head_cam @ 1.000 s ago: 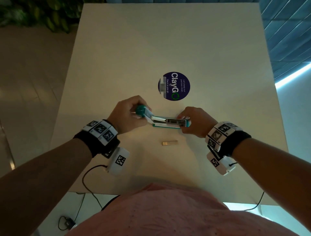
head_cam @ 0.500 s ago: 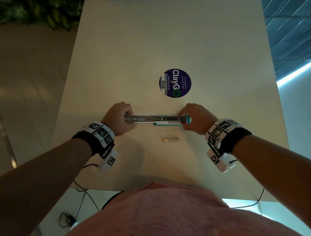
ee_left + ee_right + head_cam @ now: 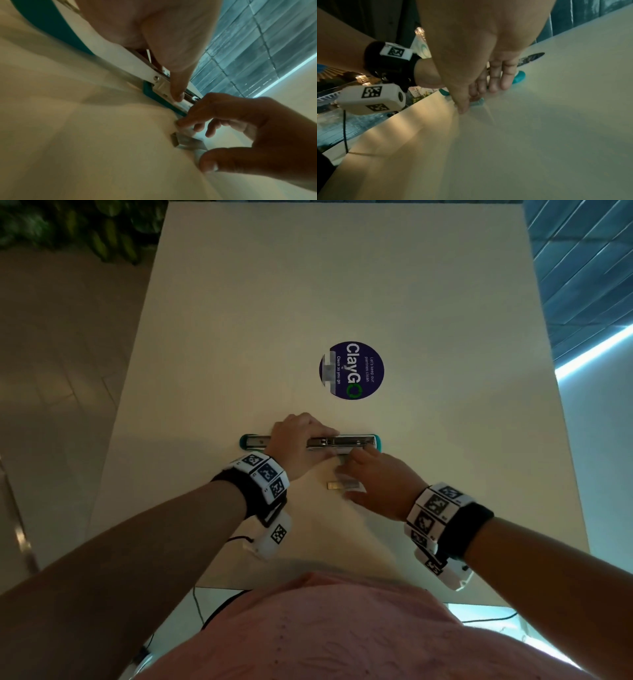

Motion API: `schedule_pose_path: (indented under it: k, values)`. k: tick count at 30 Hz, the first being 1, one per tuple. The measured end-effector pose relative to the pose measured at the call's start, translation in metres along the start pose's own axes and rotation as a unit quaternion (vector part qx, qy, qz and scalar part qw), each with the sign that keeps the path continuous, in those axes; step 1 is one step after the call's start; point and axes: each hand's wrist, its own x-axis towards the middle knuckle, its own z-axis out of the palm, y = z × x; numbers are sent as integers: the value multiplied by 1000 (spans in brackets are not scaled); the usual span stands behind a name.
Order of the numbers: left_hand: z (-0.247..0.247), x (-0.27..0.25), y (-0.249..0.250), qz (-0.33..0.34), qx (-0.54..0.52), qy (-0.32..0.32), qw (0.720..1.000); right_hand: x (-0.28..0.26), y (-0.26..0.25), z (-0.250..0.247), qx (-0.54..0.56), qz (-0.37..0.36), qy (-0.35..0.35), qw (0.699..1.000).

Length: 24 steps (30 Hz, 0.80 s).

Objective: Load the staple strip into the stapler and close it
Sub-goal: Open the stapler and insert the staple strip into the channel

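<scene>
The teal and white stapler (image 3: 342,441) lies opened out flat on the table, its metal magazine on the right and its lid end (image 3: 251,441) on the left. My left hand (image 3: 298,440) grips it over the hinge, and the thumb (image 3: 178,94) presses on the magazine's near side. The short staple strip (image 3: 337,485) lies on the table just in front of the stapler. My right hand (image 3: 347,474) hovers over the strip (image 3: 185,142), index finger and thumb spread either side of it without pinching it. In the right wrist view the strip is hidden.
A round purple sticker (image 3: 351,370) sits on the cream table (image 3: 342,285) beyond the stapler. Plants (image 3: 85,231) stand past the table's far left corner. A black cable (image 3: 236,539) hangs from my left wrist near the table's front edge.
The stapler's lid has swung fully open to lie flat. My left hand slid from the lid end to the hinge. My right hand left the stapler's right end and came down over the staple strip.
</scene>
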Motion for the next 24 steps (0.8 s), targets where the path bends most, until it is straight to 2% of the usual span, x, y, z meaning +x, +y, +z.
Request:
schedule_pose_path:
  k: [8, 12, 14, 24]
  values:
    - [2, 1, -3, 4, -11, 9, 1000, -1, 2, 4, 47, 2, 46, 998]
    - [2, 1, -5, 6, -20, 4, 1000, -2, 8, -14, 91, 33, 157, 983]
    - [2, 2, -5, 6, -19, 1, 1000, 5, 15, -24, 79, 48, 189, 978]
    - [3, 2, -6, 12, -21, 4, 1000, 21, 25, -27, 33, 60, 141, 988]
